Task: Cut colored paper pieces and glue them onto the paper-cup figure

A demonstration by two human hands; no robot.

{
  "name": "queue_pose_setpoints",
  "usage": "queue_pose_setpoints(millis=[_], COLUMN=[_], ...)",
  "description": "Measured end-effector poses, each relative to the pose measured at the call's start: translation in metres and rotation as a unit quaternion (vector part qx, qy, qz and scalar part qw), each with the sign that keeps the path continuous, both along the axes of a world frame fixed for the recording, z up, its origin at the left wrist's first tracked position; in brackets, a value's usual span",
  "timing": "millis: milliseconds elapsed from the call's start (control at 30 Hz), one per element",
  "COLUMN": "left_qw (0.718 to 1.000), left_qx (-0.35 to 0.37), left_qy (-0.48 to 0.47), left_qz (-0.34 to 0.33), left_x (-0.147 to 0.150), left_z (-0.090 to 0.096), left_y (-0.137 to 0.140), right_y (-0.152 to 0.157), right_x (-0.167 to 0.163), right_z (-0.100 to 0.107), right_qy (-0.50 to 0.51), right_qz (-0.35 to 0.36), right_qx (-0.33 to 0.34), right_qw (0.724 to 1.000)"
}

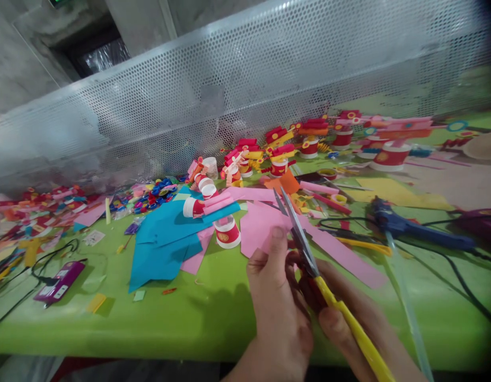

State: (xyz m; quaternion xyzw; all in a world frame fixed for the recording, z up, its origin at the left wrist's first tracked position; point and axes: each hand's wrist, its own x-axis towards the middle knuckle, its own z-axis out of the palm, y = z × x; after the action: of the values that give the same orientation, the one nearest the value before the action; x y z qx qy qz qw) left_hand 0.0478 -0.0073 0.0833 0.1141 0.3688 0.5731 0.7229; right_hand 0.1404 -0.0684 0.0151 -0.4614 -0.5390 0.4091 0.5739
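My right hand (341,313) is closed round the handles of a pair of scissors (307,254) with yellow grips. Their metal blades point up and away, slightly parted. Close beside them, my left hand (277,292) is closed, thumb pressed against the fingers; what it pinches, if anything, is hidden. Directly behind its fingertips appears a pink sheet of paper (259,223), and I cannot tell whether the hand touches it. A pink paper strip (344,254) stretches to the right behind the scissors. Left of my hands, a red-and-white paper cup (227,233) stands with blue and pink paper rolls above it.
Blue paper sheets (161,239) lie on the green table (150,329). A blue glue gun (420,225) with a cable and long glue stick is at right. A purple power strip (60,281) lies left. Several cup models (309,146) line the perforated metal screen (229,79).
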Motion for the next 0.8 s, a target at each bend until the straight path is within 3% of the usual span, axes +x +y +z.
queue_pose_setpoints(millis=[100,267,467,667,800], left_qw=[1.000,0.998,0.998,0.997,0.996], left_qx=[0.011,0.050,0.061,0.070,0.082], left_qy=[-0.011,-0.028,-0.020,0.010,0.014], left_qz=[0.015,0.029,0.012,-0.006,-0.013], left_x=[-0.001,-0.003,-0.011,-0.016,-0.018], left_z=[-0.002,-0.004,-0.005,-0.012,-0.016], left_y=[-0.002,-0.002,-0.001,-0.002,-0.002], right_y=[-0.002,-0.008,-0.014,-0.024,-0.026], right_x=[-0.003,-0.012,-0.013,-0.009,0.000], right_z=[0.001,0.007,0.013,0.002,-0.006], right_qy=[0.013,0.052,0.051,0.059,0.003], right_qz=[-0.006,-0.080,-0.087,-0.117,-0.112], right_qx=[-0.008,-0.045,-0.061,-0.093,-0.054], right_qw=[1.000,0.994,0.993,0.987,0.992])
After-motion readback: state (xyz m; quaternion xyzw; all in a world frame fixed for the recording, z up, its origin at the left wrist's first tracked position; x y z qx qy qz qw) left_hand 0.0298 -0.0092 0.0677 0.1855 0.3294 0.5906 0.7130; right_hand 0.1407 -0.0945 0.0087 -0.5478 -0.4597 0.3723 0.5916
